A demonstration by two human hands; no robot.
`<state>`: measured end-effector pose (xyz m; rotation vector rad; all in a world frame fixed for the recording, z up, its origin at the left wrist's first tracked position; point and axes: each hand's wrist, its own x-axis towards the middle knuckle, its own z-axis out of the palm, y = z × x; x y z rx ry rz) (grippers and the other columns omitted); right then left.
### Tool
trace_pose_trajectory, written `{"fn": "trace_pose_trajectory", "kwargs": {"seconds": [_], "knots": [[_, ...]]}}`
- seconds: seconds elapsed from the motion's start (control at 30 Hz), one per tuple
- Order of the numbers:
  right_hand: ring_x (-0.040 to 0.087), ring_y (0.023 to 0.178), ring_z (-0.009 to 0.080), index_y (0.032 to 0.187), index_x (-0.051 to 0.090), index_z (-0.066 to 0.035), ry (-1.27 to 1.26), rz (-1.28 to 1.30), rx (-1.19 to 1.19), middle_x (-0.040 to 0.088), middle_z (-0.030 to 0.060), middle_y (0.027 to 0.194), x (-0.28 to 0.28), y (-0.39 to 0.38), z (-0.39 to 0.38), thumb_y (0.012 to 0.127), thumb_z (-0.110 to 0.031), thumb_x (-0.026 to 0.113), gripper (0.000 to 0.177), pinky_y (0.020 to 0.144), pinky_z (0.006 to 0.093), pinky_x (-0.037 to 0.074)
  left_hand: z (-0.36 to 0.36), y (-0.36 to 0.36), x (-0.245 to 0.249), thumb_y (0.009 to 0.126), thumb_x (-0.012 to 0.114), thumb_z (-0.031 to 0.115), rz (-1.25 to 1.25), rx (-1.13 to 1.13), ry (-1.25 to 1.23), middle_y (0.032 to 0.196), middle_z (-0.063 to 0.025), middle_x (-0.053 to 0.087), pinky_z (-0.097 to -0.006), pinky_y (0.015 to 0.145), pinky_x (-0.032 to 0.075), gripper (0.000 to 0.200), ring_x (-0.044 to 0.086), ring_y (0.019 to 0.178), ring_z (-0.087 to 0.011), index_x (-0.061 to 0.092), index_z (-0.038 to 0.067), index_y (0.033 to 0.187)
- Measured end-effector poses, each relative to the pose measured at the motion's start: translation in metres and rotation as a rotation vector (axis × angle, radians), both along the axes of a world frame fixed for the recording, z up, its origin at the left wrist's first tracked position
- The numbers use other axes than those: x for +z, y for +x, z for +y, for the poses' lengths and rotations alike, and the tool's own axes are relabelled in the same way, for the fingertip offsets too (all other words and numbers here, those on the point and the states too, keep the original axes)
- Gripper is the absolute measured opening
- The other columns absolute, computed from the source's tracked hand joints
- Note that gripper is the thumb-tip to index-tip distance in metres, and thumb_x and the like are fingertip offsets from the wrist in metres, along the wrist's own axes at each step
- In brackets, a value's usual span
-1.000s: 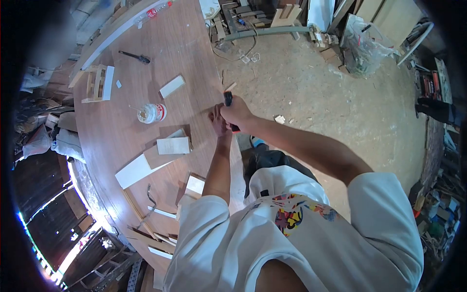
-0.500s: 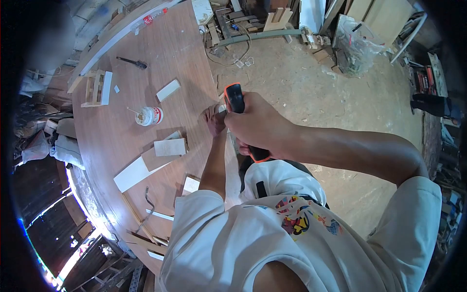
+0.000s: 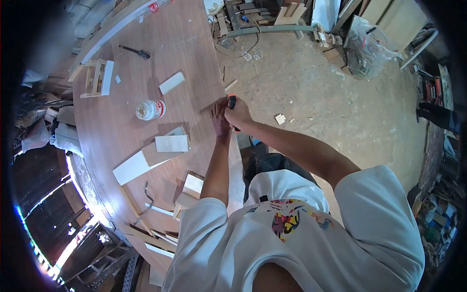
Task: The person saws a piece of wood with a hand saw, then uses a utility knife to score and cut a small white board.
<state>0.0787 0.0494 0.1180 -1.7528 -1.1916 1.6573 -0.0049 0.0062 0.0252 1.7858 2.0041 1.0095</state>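
Note:
At the table's right edge, my right hand is wrapped around the black-and-orange handle of a handsaw. The saw's blade is hidden from above. Right beside it, my left hand presses down at the edge with bent fingers, touching or nearly touching my right hand. Whatever lies under the left fingers is hidden. To the left on the wooden table are a white-faced block and an open jar with a red-and-white label. Nearer, a small white board rests on a longer white-faced piece.
A dark tool and a small wooden frame sit farther across the table. Wood pieces and a bent metal bar are near my left arm. Wood scraps litter the floor; a plastic bag stands beyond.
My right hand has moved down and away from the camera with the saw handle, and its elbow has dropped inward. The left hand stays at the table edge. The view has shifted slightly.

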Motion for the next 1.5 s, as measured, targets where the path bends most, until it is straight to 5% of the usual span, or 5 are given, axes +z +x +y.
{"fn": "trace_pose_trajectory", "kwargs": {"seconds": [0.53,0.67,1.23,1.43,1.5], "knots": [[0.044,0.043,0.0124,0.087,0.041,-0.007,-0.326,0.470,0.023,0.043,0.0023,0.059,0.142,0.062,-0.007,0.084,-0.006,0.051,0.011,0.038,0.0301,0.039,0.003,0.003,-0.010,0.072,0.060,0.022,0.246,-0.062,0.146,0.110,-0.0058,0.055,-0.0417,0.092,0.034,0.036,0.049,0.107,-0.0259,0.058,0.012,0.106],[0.043,0.043,0.0113,0.093,0.041,-0.005,-0.282,0.406,-0.179,0.045,0.0027,0.061,0.151,0.059,-0.013,0.087,-0.011,0.051,0.013,0.039,0.0282,0.040,0.005,0.005,-0.011,0.071,0.061,0.019,0.261,-0.051,0.064,0.108,-0.0049,0.055,-0.0420,0.093,0.033,0.033,0.049,0.105,-0.0254,0.059,0.012,0.103],[0.048,0.044,0.0145,0.088,0.041,0.000,-0.204,0.066,0.248,0.048,0.0068,0.060,0.258,0.047,0.004,0.084,-0.007,0.048,0.011,0.038,0.0316,0.038,0.003,0.006,-0.012,0.074,0.058,0.030,0.321,0.027,0.019,0.109,-0.0047,0.050,-0.0432,0.099,0.030,0.039,0.044,0.111,-0.0232,0.054,0.013,0.110],[0.051,0.044,0.0145,0.095,0.042,0.000,0.038,-0.043,0.186,0.050,0.0084,0.061,0.161,0.042,-0.016,0.082,-0.009,0.049,0.018,0.038,0.0315,0.039,0.016,0.006,0.013,0.075,0.058,0.024,-0.004,0.075,-0.550,0.107,-0.0080,0.053,-0.0432,0.096,0.033,0.035,0.047,0.109,-0.0277,0.057,0.011,0.107],[0.056,0.063,0.0290,0.099,0.043,0.005,0.060,-0.048,0.183,0.055,0.0188,0.074,0.105,0.042,-0.009,0.079,-0.011,0.052,0.028,0.052,0.0384,0.045,0.004,0.004,-0.015,0.075,0.058,0.022,0.159,-0.013,0.019,0.106,-0.0098,0.054,-0.0436,0.094,0.035,0.036,0.048,0.108,-0.0298,0.058,0.008,0.108]]}}
